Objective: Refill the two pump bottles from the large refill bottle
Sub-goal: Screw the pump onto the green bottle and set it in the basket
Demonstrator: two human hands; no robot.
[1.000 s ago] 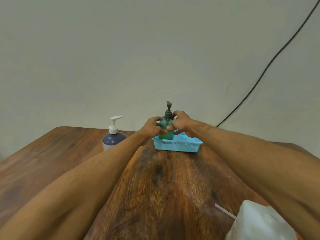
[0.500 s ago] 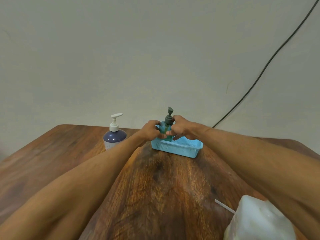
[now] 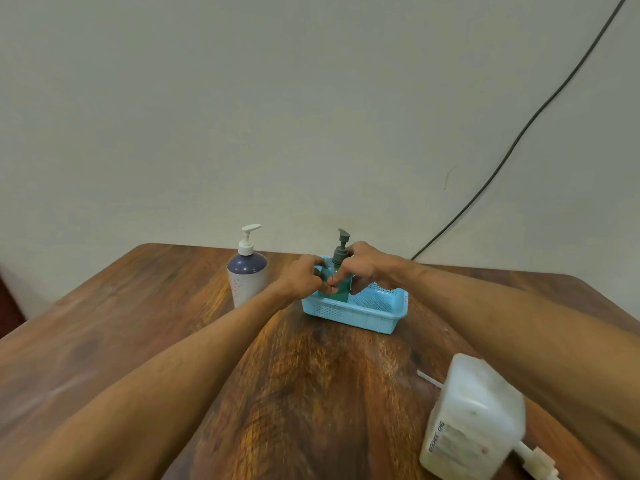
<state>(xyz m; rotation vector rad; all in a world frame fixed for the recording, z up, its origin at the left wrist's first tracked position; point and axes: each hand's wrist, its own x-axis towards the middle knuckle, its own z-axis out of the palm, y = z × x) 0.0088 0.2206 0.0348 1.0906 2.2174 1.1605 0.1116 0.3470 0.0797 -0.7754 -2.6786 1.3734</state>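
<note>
Both arms stretched forward, forearms running from the near corners and converging at far centre. Left hand [image 3: 300, 276] back-up, fingers curled inward to the right. Right hand [image 3: 363, 266] mirrors it, slightly higher and farther, fingers curled left. Fingertips [image 3: 332, 279] of both hands meet at the near side, forming a two-handed wrap grip. Wrists roughly straight. Both forearms bare, motion-blurred near the camera.

On the worktop [image 3: 138, 323], 1 pump bottle [image 3: 247, 271] stands left of the basket [image 3: 363, 311]; another pump bottle [image 3: 338, 271] stands in it. The refill bottle [image 3: 474, 417] lies nearest, right.
</note>
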